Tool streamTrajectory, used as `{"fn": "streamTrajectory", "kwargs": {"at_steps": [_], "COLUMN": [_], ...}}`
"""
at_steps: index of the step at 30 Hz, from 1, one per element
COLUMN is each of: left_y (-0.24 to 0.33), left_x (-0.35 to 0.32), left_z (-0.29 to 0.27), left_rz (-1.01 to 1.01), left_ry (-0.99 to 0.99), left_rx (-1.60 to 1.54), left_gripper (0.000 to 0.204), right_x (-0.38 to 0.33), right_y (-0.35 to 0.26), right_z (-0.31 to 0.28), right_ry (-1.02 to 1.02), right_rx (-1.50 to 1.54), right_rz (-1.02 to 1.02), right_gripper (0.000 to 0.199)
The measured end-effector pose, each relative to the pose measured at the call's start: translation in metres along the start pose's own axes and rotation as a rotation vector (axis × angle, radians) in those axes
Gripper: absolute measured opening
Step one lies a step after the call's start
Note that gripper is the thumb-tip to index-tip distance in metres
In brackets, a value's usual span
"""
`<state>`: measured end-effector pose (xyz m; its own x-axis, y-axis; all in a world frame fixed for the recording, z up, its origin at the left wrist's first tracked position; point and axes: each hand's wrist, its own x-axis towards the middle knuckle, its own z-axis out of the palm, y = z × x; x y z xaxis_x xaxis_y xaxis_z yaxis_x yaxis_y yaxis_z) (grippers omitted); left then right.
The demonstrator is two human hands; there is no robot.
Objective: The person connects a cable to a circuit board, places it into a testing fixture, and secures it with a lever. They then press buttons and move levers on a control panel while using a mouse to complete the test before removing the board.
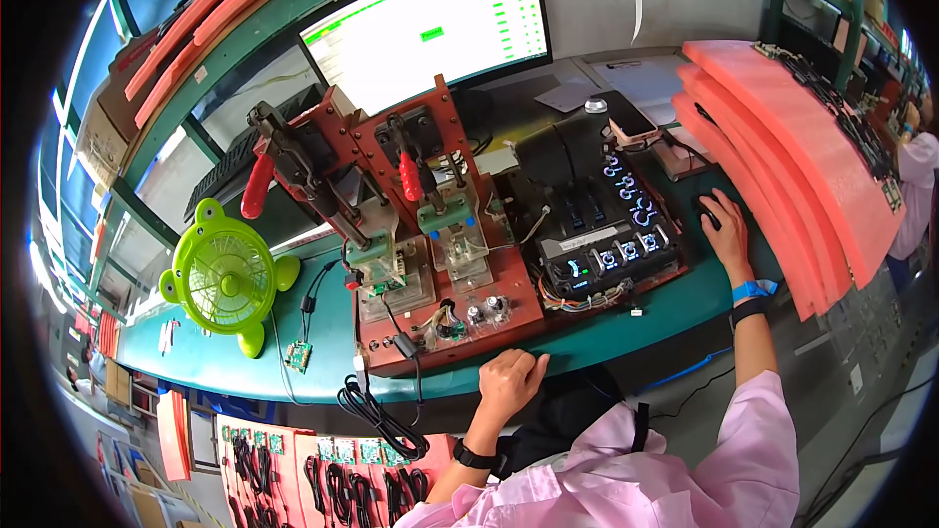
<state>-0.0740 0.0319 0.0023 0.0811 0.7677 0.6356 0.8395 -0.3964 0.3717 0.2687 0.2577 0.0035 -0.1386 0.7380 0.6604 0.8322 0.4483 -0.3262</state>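
My right hand (727, 237) is curved over a black computer mouse (706, 212) on the green bench, right of the black test box. A blue band and a dark band circle that wrist. My left hand (511, 386) is closed in a loose fist at the bench's front edge, with nothing seen in it. Just beyond it stands a red-brown test fixture (460, 332) with two red-handled toggle clamps (258, 186). A small green circuit board (389, 279) sits under the left clamp, its black cable (377, 420) hanging coiled over the edge.
Behind the fixture is a lit monitor (430, 29). A green frog-shaped fan (227, 279) and a loose circuit board (298, 357) are on the left. The black test box (606, 244) bears lit round displays. Pink foam sheets (773, 156) are stacked right; cabled boards lie on foam (289, 474) below.
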Motion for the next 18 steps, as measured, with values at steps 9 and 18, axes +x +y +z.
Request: {"fn": "streamTrajectory", "kwargs": {"at_steps": [9,18], "left_y": [0.0017,0.0013], "left_x": [-0.0004,0.0033], "left_z": [-0.0017,-0.0002], "left_rz": [-0.011,-0.020], "left_ry": [0.011,0.014], "left_rx": [-0.043,-0.045], "left_gripper": [0.032,0.034], "right_x": [-0.0016,0.0007], "right_y": [0.0003,0.0005], "right_z": [0.0021,0.0037], "right_ry": [-0.004,0.002], "right_rx": [-0.014,-0.019], "right_rz": [-0.004,0.013], "right_gripper": [0.031,0.031]}}
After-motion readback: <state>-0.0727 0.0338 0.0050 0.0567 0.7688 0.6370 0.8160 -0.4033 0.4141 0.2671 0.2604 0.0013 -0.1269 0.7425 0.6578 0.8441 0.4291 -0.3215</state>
